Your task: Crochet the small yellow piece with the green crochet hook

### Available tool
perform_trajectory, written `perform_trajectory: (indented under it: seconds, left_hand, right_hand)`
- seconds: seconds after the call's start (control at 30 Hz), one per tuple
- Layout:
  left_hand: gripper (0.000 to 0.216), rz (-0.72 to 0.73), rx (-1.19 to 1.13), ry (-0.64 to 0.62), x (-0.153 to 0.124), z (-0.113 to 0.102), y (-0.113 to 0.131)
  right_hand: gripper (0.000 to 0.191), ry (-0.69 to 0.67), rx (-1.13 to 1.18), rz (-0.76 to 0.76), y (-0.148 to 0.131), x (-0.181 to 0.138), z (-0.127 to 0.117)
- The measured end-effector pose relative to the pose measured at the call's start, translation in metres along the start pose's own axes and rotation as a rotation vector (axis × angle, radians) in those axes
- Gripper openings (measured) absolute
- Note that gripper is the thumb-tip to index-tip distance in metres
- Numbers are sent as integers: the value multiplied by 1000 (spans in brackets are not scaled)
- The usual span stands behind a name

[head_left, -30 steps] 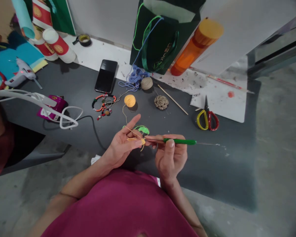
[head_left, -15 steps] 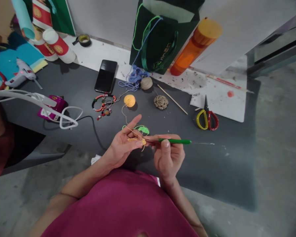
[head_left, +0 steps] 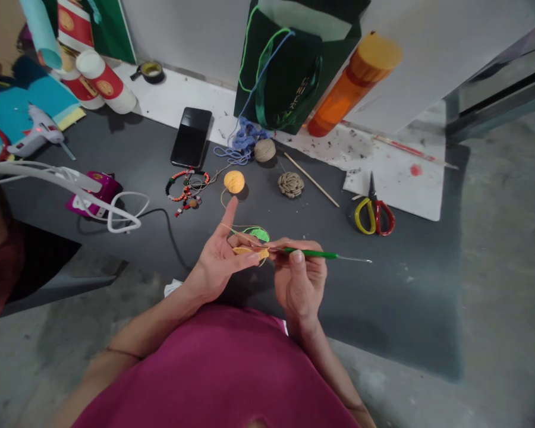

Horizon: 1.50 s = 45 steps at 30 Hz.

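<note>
My left hand [head_left: 218, 258] pinches a small yellow crochet piece [head_left: 251, 252] between thumb and fingers, index finger raised with the yellow yarn over it. My right hand [head_left: 299, 279] is closed on a green-handled crochet hook [head_left: 314, 254], its tip at the crochet piece and its metal end pointing right. The yarn runs up to a yellow yarn ball [head_left: 234, 181] on the dark mat [head_left: 383, 285]. A bit of bright green crochet [head_left: 261, 234] lies just behind my fingers.
On the mat lie a black phone [head_left: 191, 137], a beaded bracelet [head_left: 186, 185], a tan yarn ball [head_left: 264, 150], a woven rope knot [head_left: 290, 184], a wooden stick [head_left: 311, 179] and yellow-red scissors [head_left: 374, 212]. A green bag [head_left: 289, 71], orange bottle [head_left: 354, 83] and glue gun [head_left: 38, 132] stand behind.
My right hand has slid the hook leftward toward the crochet piece. My left index finger has lifted higher, pulling the yarn up.
</note>
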<state>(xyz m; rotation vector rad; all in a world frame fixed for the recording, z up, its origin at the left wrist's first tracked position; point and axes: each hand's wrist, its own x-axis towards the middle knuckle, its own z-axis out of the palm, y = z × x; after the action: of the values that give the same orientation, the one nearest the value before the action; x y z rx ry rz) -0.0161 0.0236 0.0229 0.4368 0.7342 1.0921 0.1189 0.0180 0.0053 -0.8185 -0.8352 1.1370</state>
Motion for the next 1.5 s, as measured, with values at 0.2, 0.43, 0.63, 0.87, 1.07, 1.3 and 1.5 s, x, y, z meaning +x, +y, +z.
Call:
perform_trajectory:
  seconds: [0.2,0.43,0.63,0.87,1.07,1.3,1.5]
  left_hand:
    - [135,53,65,23,-4,5,4]
    - [121,132,131,-1,-4,2,-2]
    - [121,102,91,3,-4,2,-5]
    - [136,10,76,-6,-4,2,-3]
    - [126,128,100,51,-8,7,-3]
    - [125,92,52,32,-7,3,-4]
    - [121,100,58,17,-8,0,-3]
  right_hand:
    - [8,-24,-92,-63,-2,-1,-3]
    - [22,-216,-466,-368,-8,-1,-12]
    - [35,-152,-596,-478,1,-5,-11]
    - [17,-119,-323,-221,0,-4,-9]
    - [37,-120,-507,-424,2,-9,-10]
    - [7,47,-103,-20,14,-7,-1]
    - [12,13,-96,24,6,-3,-1]
